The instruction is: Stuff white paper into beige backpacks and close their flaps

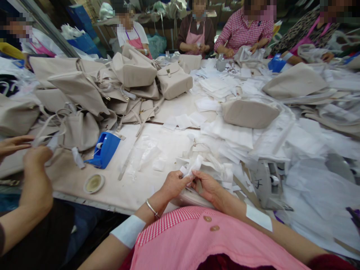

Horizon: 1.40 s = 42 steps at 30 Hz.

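Observation:
Close in front of my apron, my left hand [174, 184] is closed on a strip of white wrapping paper [196, 164]. Facing it, my right hand [208, 187] pinches at the same paper, and a short beige strap end [199, 186] shows below its fingers. Whether the paper goes all the way round the strap I cannot tell. Under and behind both hands lies a light handbag [209, 165] with its handle and white wrapping; my hands hide part of it.
Beige handbags [75, 90] are heaped at the left. A blue tape dispenser [107, 150] and a small round dish [94, 183] stand left of me, a grey tape dispenser [270, 183] right. White paper sheets [317, 187] cover the right side. A co-worker's hand [38, 155] works at far left; others stand opposite.

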Each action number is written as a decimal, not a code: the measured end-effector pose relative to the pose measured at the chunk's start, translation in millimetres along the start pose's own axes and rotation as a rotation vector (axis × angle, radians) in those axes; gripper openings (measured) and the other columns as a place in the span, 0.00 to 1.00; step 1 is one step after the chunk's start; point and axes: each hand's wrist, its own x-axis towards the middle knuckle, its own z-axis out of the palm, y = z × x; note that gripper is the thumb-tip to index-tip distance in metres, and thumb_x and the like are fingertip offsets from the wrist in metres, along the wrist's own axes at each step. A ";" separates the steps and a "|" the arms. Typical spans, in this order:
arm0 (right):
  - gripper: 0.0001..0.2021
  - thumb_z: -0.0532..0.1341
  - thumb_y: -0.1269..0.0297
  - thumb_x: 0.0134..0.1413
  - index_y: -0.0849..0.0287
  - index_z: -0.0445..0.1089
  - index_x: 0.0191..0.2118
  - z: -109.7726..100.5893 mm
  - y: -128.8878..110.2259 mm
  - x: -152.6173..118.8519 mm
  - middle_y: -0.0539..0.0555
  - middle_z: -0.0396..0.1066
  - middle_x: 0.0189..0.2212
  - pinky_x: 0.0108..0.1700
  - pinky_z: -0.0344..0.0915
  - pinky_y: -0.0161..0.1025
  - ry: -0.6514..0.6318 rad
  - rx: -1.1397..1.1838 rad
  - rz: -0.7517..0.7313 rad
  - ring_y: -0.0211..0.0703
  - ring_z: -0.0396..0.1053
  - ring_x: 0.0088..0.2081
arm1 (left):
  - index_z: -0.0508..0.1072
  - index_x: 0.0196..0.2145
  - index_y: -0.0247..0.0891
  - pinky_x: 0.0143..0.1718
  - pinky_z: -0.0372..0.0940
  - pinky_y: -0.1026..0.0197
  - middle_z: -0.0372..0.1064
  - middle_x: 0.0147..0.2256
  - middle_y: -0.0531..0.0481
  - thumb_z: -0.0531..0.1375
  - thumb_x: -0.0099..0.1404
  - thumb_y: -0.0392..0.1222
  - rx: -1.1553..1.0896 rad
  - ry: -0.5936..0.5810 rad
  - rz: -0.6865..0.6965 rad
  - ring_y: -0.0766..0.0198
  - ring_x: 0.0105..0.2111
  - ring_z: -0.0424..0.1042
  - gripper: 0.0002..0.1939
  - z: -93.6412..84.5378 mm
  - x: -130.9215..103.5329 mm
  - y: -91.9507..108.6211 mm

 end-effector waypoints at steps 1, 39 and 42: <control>0.11 0.64 0.58 0.50 0.62 0.71 0.34 0.1 -6.4 -5.0 0.56 0.74 0.33 0.36 0.68 0.39 -0.024 -0.111 0.001 0.42 0.71 0.33 | 0.75 0.24 0.32 0.24 0.54 0.65 0.69 0.20 0.52 0.61 0.56 0.58 0.047 0.001 0.009 0.67 0.22 0.64 0.22 -0.8 0.5 0.3; 0.08 0.59 0.69 0.48 0.58 0.71 0.21 -22.4 -16.4 -7.0 0.52 0.73 0.25 0.35 0.59 0.38 0.178 -1.325 -0.639 0.40 0.65 0.29 | 0.73 0.24 0.31 0.28 0.56 0.64 0.69 0.23 0.50 0.66 0.51 0.59 -0.503 -0.125 -0.132 0.68 0.24 0.64 0.24 -2.4 3.4 -11.4; 0.09 0.58 0.70 0.48 0.59 0.71 0.21 -19.3 -18.1 -5.2 0.51 0.71 0.21 0.31 0.57 0.36 0.166 -1.366 -0.533 0.38 0.64 0.25 | 0.73 0.24 0.31 0.28 0.57 0.64 0.69 0.23 0.50 0.67 0.50 0.59 -0.511 -0.126 -0.137 0.68 0.24 0.64 0.24 -3.4 3.0 -10.3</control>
